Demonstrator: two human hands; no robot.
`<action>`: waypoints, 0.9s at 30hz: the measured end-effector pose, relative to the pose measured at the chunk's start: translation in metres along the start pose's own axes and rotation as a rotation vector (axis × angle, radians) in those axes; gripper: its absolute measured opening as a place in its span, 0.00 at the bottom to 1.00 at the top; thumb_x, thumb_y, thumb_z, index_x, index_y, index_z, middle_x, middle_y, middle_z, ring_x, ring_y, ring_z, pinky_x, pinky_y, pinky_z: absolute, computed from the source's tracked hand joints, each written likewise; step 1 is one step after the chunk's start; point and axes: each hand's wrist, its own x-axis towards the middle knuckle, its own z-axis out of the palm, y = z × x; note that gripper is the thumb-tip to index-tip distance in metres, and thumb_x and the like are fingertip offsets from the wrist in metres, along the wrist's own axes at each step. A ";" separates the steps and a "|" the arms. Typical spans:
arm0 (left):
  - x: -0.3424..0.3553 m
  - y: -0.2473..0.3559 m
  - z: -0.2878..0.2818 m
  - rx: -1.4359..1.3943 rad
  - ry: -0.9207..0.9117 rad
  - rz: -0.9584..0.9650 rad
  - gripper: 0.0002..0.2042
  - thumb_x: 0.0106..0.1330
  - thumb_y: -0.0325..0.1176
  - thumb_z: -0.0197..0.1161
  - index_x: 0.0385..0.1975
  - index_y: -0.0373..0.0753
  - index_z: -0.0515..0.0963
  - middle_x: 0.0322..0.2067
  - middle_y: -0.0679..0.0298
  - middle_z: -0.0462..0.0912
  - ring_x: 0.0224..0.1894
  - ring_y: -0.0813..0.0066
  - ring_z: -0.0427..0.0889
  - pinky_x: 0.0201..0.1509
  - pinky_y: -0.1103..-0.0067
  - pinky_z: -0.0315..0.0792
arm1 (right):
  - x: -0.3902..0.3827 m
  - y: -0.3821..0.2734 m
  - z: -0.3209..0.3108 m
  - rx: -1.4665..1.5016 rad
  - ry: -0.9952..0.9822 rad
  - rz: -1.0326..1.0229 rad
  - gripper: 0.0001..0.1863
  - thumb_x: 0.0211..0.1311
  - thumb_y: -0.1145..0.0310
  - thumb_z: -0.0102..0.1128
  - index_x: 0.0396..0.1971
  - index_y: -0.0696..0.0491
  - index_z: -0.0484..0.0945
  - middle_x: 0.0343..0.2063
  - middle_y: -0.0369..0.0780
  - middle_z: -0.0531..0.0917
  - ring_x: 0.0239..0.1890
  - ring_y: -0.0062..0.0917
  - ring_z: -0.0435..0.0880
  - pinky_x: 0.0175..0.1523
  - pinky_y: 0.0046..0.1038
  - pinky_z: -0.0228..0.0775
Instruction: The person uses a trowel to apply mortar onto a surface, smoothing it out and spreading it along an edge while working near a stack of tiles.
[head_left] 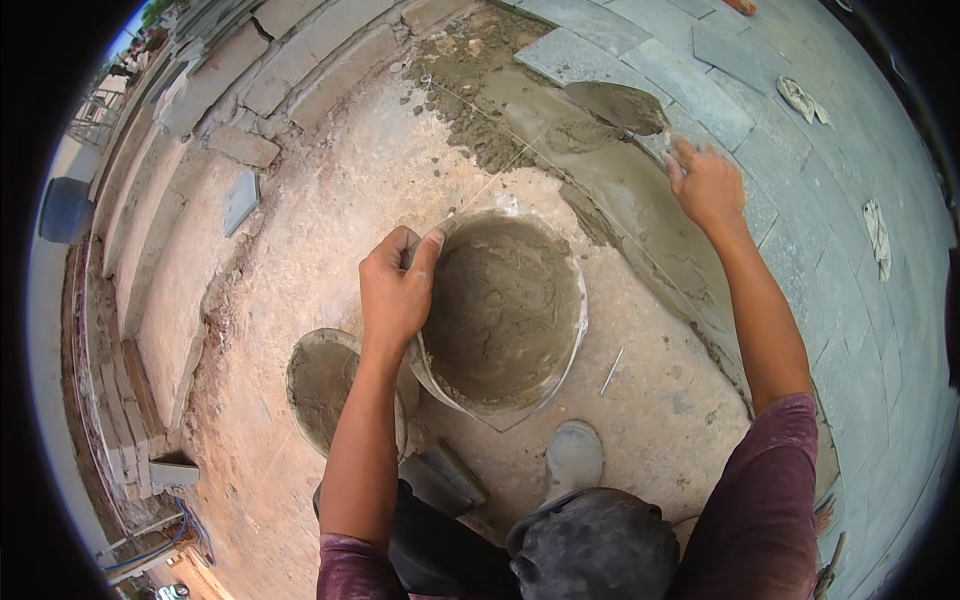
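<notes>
My right hand [710, 188] is closed around the handle of a trowel [617, 105], which the fingers mostly hide. Its mortar-coated blade lies over wet grey mortar [680, 235] beside the paving slabs. My left hand [396, 288] grips the left rim of a large round bucket [583, 310] of mortar, thumb over the edge. Left of it, partly behind my left forearm, stands a smaller bucket [292, 385], also with mortar inside.
Grey paving slabs [690, 80] cover the right side, with two pale gloves [803, 101] [877, 240] on them. A thin string [590, 188] crosses above the mortar. Stone steps [160, 235] and a blue drum [66, 210] stand left. A thin pale stick [612, 370] lies near my boot [574, 455].
</notes>
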 end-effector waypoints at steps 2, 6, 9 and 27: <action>-0.001 0.004 0.000 0.001 -0.008 -0.016 0.19 0.70 0.36 0.65 0.18 0.35 0.68 0.17 0.73 0.64 0.24 0.84 0.60 0.26 0.78 0.58 | -0.002 0.003 0.010 0.149 -0.078 0.070 0.20 0.71 0.54 0.54 0.51 0.54 0.80 0.40 0.56 0.84 0.46 0.50 0.84 0.52 0.48 0.74; -0.002 0.008 0.006 0.015 -0.013 -0.016 0.19 0.70 0.36 0.65 0.19 0.35 0.68 0.17 0.72 0.64 0.24 0.84 0.60 0.26 0.78 0.58 | -0.003 0.011 0.033 0.366 -0.252 0.086 0.25 0.73 0.54 0.50 0.44 0.65 0.80 0.40 0.60 0.84 0.45 0.55 0.83 0.52 0.51 0.72; -0.002 0.012 0.006 0.020 -0.018 -0.010 0.19 0.70 0.36 0.65 0.19 0.35 0.68 0.17 0.72 0.64 0.24 0.84 0.60 0.26 0.78 0.58 | 0.006 0.003 0.044 0.301 -0.346 0.043 0.26 0.74 0.56 0.48 0.38 0.67 0.81 0.38 0.62 0.83 0.43 0.57 0.83 0.52 0.51 0.73; -0.005 0.035 0.025 0.026 -0.055 0.014 0.19 0.70 0.36 0.65 0.18 0.35 0.68 0.16 0.71 0.64 0.23 0.83 0.60 0.26 0.77 0.59 | 0.024 0.004 -0.006 0.386 -0.693 0.058 0.26 0.74 0.60 0.43 0.24 0.67 0.78 0.17 0.51 0.81 0.26 0.44 0.85 0.44 0.45 0.76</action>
